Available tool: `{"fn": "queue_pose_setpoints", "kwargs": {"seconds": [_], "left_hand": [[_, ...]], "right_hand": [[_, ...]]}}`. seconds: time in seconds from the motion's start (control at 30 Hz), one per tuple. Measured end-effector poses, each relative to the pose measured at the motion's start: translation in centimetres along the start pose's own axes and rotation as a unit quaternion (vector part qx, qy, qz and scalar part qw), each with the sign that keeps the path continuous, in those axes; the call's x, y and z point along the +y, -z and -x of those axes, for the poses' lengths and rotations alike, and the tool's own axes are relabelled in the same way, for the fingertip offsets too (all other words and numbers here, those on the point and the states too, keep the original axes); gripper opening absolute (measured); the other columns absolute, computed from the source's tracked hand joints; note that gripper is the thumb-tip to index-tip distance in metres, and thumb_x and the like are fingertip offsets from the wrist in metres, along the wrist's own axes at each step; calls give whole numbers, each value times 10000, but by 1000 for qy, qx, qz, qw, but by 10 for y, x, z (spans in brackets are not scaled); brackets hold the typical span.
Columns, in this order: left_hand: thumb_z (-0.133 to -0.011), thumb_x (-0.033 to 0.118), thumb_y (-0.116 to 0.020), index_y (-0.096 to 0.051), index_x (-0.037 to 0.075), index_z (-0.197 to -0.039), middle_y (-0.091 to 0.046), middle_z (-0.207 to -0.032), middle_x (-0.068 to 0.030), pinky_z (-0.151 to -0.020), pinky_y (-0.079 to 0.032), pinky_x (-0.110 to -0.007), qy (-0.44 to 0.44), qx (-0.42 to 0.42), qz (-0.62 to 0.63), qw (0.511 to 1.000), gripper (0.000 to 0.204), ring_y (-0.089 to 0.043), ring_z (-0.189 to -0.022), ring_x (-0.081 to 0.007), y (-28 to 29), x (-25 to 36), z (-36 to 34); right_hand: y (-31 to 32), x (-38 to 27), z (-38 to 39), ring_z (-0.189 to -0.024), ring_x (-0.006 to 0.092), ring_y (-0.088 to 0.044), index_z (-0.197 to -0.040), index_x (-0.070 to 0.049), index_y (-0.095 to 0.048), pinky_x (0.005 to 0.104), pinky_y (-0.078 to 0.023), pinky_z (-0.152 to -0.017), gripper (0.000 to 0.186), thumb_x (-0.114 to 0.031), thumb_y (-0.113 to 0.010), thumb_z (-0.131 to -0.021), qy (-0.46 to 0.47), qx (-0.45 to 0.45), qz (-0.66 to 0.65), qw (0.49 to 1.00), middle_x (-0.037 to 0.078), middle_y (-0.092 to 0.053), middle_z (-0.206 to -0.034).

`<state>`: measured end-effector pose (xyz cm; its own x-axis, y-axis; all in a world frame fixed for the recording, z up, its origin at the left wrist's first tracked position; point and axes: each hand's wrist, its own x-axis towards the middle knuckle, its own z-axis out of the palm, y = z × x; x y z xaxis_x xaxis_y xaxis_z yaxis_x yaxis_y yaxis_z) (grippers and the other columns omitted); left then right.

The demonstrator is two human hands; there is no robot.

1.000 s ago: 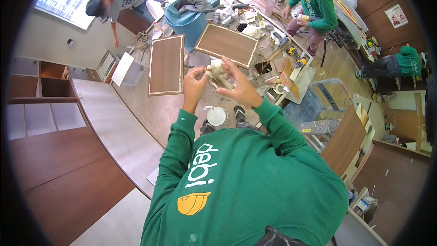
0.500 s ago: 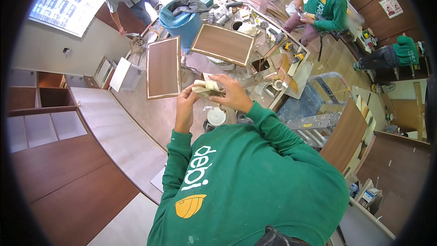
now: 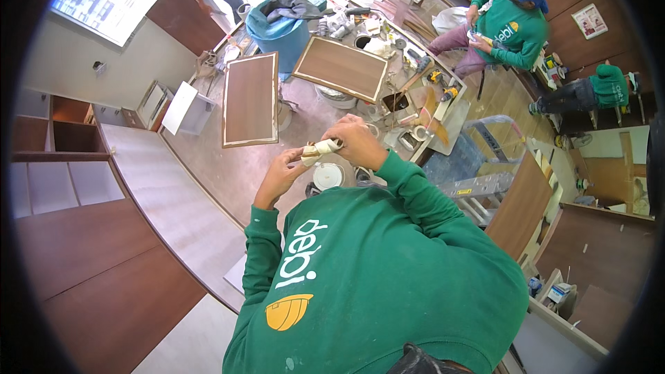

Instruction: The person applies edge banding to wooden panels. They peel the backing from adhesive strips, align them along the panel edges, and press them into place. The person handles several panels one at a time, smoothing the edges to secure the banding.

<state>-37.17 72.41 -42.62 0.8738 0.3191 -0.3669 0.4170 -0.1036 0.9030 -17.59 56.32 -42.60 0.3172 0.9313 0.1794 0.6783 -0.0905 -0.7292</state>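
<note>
A cream roll of masking tape (image 3: 323,149) is held up in front of my chest, turned partly edge-on. My right hand (image 3: 357,141) wraps around its right side, fingers curled. At the left end, my left hand (image 3: 280,174) pinches the tape with its fingertips. Beyond my hands lie two brown wood-grain panels: the left panel (image 3: 250,100) and the right panel (image 3: 340,68), both edged with pale tape. Just below the roll, a round white lid (image 3: 328,176) shows on the floor.
A cluttered worktable (image 3: 409,97) holds yellow cordless drills (image 3: 450,92) and loose tools. A blue bin (image 3: 277,36) stands behind the panels. To the right are a stepladder (image 3: 478,185) and a co-worker (image 3: 509,28) in green; other people work farther off. Cabinets (image 3: 76,180) line the left.
The tape has been turned in my hands and brought slightly lower. My left hand has dropped a little. The person at the far left has moved toward the upper edge; the co-worker has raised their head.
</note>
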Motion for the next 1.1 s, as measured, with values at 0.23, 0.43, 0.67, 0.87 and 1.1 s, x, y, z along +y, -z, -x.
{"fn": "queue_pose_setpoints", "kwargs": {"seconds": [0.23, 0.43, 0.67, 0.87, 1.1], "left_hand": [[-965, 401, -656, -468, 37, -1477, -554, -1403, -173, -1066, -429, -416, 28, 84, 174, 981, 656, -536, -1297, -282, 50, -37, 44], [-974, 709, -386, -339, 43, -1534, -449, -1501, -184, -1140, -342, -480, -12, 94, 444, 891, 871, -413, -1406, -335, 9, -29, -12], [-864, 835, -426, -448, 114, -1481, -502, -1453, -158, -1111, -334, -611, -84, -286, 737, 606, 950, -453, -1353, -357, -40, 28, -33], [-942, 639, -528, -592, 140, -1283, -674, -1169, -69, -929, -533, -477, -65, -58, 723, 685, 608, -647, -1090, -261, -21, 25, -46], [-1002, 269, -545, -608, 65, -1127, -689, -1072, -94, -873, -570, -406, -22, 77, 647, 759, 248, -682, -990, -252, 3, -42, -75]], "right_hand": [[84, 16, -20, -894, 169, -644, -1117, -74, -683, 318, -492, -798, 308, -62, -762, -820, -158, 11, -154, 975, 45, -705, -959], [63, -57, -47, -889, 91, -634, -1211, -30, -604, 253, -502, -778, 339, -89, -732, -903, -129, -36, -493, 860, 39, -695, -1043], [22, -63, -66, -1014, 198, -616, -1154, -33, -618, 373, -471, -916, 467, -201, -846, -782, -44, 170, -275, 945, 61, -674, -1084], [5, -51, -39, -1159, 322, -522, -1225, -103, -638, 511, -382, -1006, 679, -385, -875, -654, 124, 171, 106, 972, 106, -603, -1215], [-4, -67, 13, -1415, 404, -361, -1392, -22, -517, 529, -310, -1145, 873, -584, -769, -773, 119, 117, 27, 986, 215, -377, -1535]]}}
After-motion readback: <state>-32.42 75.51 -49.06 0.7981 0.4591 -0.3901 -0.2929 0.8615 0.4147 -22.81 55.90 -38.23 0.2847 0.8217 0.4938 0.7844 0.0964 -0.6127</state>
